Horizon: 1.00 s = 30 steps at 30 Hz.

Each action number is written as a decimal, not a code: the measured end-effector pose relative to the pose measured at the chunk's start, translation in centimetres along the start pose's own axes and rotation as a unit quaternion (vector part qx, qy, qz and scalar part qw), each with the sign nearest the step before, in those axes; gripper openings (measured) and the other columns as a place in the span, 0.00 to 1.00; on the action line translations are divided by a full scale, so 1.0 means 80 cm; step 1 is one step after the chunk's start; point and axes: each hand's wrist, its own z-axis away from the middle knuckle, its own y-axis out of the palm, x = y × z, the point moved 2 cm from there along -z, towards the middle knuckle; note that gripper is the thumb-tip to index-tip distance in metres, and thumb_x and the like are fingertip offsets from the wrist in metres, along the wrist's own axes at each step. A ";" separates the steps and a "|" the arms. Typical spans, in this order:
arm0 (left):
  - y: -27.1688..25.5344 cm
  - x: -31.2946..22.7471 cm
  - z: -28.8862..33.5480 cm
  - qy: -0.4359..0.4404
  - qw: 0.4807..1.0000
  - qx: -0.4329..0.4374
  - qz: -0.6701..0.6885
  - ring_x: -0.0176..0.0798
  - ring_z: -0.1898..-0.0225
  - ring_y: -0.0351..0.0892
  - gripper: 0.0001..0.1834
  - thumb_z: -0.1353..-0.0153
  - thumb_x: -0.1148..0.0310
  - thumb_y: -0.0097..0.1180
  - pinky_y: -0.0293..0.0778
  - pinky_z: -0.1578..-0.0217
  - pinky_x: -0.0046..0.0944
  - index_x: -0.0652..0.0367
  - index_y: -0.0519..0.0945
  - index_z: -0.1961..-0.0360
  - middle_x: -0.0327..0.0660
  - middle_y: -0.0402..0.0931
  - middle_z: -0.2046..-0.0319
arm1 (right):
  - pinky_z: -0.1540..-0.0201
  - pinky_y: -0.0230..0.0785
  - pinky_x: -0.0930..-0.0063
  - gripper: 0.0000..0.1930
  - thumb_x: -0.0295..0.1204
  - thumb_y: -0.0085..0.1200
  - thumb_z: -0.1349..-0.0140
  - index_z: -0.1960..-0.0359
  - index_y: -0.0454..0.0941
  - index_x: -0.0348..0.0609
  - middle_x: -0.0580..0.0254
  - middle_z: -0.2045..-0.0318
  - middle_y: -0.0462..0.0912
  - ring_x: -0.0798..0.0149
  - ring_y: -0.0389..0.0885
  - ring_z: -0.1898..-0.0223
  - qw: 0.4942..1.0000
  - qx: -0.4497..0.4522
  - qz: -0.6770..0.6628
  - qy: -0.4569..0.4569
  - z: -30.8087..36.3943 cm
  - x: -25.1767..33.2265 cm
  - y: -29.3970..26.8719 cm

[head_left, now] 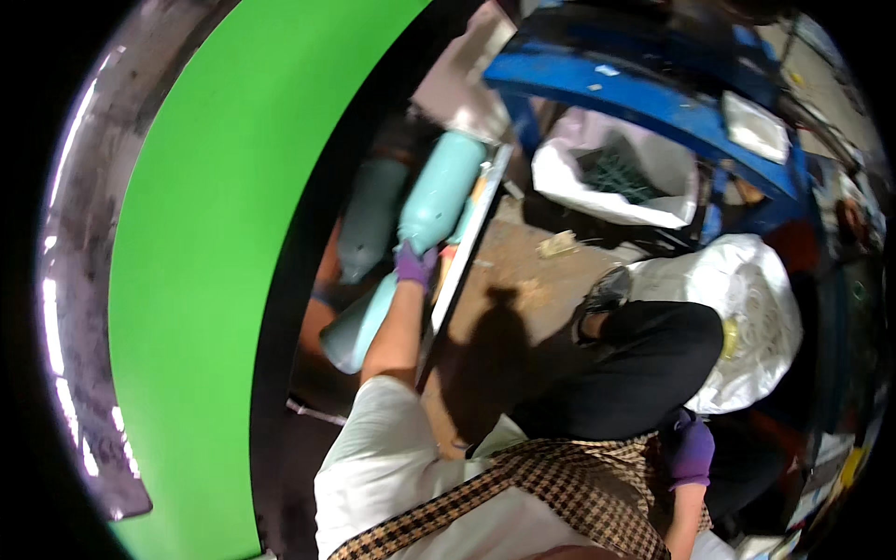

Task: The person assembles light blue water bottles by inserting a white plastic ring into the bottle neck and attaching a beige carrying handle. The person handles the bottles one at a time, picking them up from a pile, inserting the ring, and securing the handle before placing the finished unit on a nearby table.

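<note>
My left hand, in a purple glove, reaches forward and closes on the narrow lower end of a pale teal, bottle-shaped piece. Most of its fingers are hidden behind the wrist and the piece. A second pale teal rounded piece lies just below, partly covered by my forearm. Both are beside a glossy dark surface that mirrors them. My right hand, also purple-gloved, rests by my bent leg at the lower right; its fingers are in shadow and hard to make out.
A long green panel with a black edge curves along the left. A pale metal rail runs beside the teal pieces. On the right stand a blue bench, a white sack of dark green items, and another white bag.
</note>
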 end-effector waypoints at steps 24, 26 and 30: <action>-0.321 -0.565 0.178 0.580 0.775 0.125 0.217 0.62 0.37 0.69 0.44 0.53 0.41 0.68 0.61 0.36 0.61 0.60 0.75 0.41 0.56 0.69 0.37 | 0.48 0.73 0.69 0.16 0.25 0.56 0.33 0.45 0.81 0.35 0.49 0.56 0.85 0.57 0.84 0.55 0.833 -0.186 -0.489 -0.180 -0.028 0.118 -0.071; -0.304 -0.562 0.177 0.614 0.753 0.129 0.200 0.58 0.39 0.72 0.46 0.63 0.40 0.72 0.60 0.38 0.59 0.59 0.77 0.46 0.54 0.73 0.42 | 0.52 0.74 0.69 0.16 0.24 0.57 0.34 0.45 0.81 0.37 0.50 0.60 0.84 0.54 0.83 0.60 0.866 -0.225 -0.385 -0.226 -0.026 0.119 -0.069; -0.287 -0.557 0.166 0.552 0.771 0.222 0.230 0.56 0.42 0.76 0.43 0.67 0.48 0.76 0.59 0.37 0.61 0.58 0.79 0.48 0.48 0.79 0.46 | 0.54 0.77 0.63 0.20 0.29 0.65 0.42 0.46 0.81 0.47 0.49 0.51 0.81 0.51 0.84 0.58 0.815 -0.451 -0.261 -0.254 0.003 0.107 -0.069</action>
